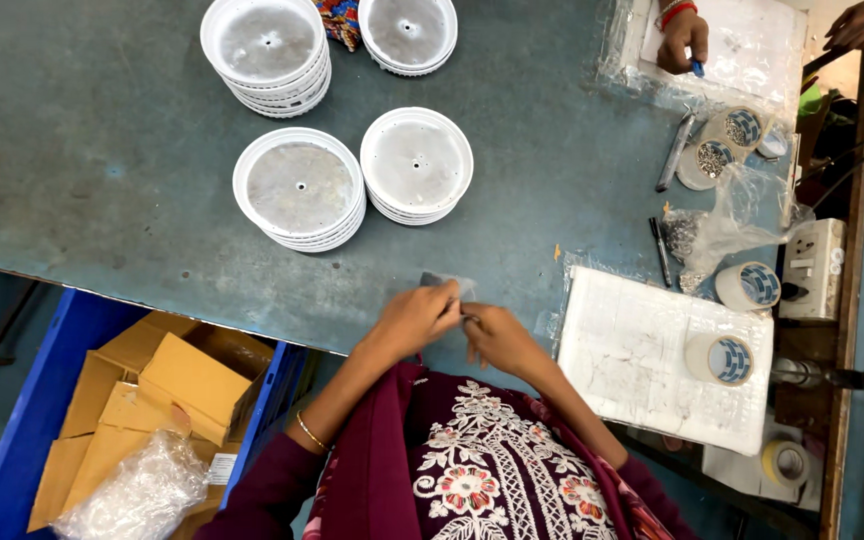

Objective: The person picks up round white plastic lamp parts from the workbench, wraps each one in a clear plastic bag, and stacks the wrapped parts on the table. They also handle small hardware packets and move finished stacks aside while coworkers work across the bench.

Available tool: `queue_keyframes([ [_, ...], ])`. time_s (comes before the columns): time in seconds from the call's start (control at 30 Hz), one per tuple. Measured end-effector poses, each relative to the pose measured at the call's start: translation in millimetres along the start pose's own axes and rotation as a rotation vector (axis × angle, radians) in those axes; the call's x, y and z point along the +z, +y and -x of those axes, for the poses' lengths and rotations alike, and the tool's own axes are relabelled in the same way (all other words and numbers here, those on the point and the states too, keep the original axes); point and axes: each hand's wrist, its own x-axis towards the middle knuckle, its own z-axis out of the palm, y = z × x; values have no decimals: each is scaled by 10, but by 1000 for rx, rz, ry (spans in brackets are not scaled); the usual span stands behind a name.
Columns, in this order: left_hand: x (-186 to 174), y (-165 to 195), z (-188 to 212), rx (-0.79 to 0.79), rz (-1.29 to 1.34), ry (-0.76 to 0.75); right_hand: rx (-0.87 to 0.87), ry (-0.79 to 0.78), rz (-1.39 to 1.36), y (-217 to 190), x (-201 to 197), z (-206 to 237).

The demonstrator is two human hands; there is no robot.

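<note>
Grey, small flat piece (440, 282) at the near edge of the worn blue-green metal table (102, 150), pinched by the left hand (414, 318); the right hand (497, 338) grips a thin item, unclear. Step judged: fine fitting. Next calls for steady alignment. Stacked white round plastic lids (299, 190) lie apart.

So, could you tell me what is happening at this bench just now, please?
A person seated at the blue-grey table has the left hand and right hand together at its near edge, fingers pinching a small grey piece too small to make out. Four stacks of white round lids stand beyond them. A white foam block with a tape roll on it lies to the right. Across the table, another person's hand holds something blue.
</note>
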Motion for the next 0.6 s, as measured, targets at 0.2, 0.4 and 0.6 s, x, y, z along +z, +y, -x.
queue_keyframes([
  [0.2,318,-264,128,-53,177,28,29,25,132,240,19,-313],
  [0.4,611,-675,51,-461,1046,159,-107,-94,-26,122,-343,-49],
  [0.6,773,-548,46,-448,1589,-12,-155,-111,-227,402,-496,-18],
])
